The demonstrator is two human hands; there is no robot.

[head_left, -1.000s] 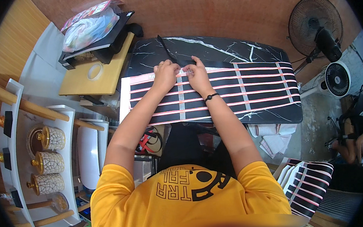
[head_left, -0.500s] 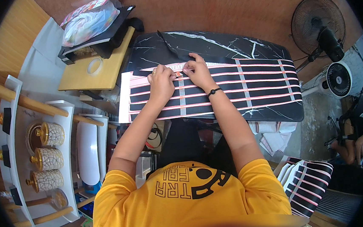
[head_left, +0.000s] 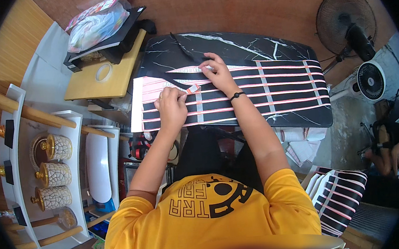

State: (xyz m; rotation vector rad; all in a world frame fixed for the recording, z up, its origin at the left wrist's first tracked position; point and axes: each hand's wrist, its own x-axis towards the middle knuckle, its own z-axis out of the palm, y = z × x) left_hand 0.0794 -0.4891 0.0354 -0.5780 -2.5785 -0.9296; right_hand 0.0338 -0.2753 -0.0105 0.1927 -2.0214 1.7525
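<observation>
A long panel of black strips with pink-white edges (head_left: pixel 244 97) lies across the marble-patterned black table (head_left: pixel 297 119). Grey bands cross it, and pale pink sheet shows at its left end. My left hand (head_left: pixel 172 109) rests there, fingers bent down onto the panel and thumb apart. Just beyond its thumb, a loose black strip end carries a small orange-and-white tab (head_left: pixel 194 88). My right hand (head_left: pixel 220 78) is closed at the far edge, thumb and fingers pinching a black strip (head_left: pixel 181 46) whose tail reaches up the table. The exact grip is partly hidden.
On the left, a yellow stand (head_left: pixel 81 84) holds a tape roll (head_left: pixel 104 72) and a black machine with a plastic bag (head_left: pixel 100 29). White shelves with jars (head_left: pixel 55 173) stand nearer. Fans (head_left: pixel 372 83) are at right. Another striped bundle (head_left: pixel 341 197) lies lower right; a person sits beyond.
My left hand has moved left and nearer to me, away from the tab. The tabbed strip end now lies loose and angled. My right hand has shifted slightly farther away along the far edge.
</observation>
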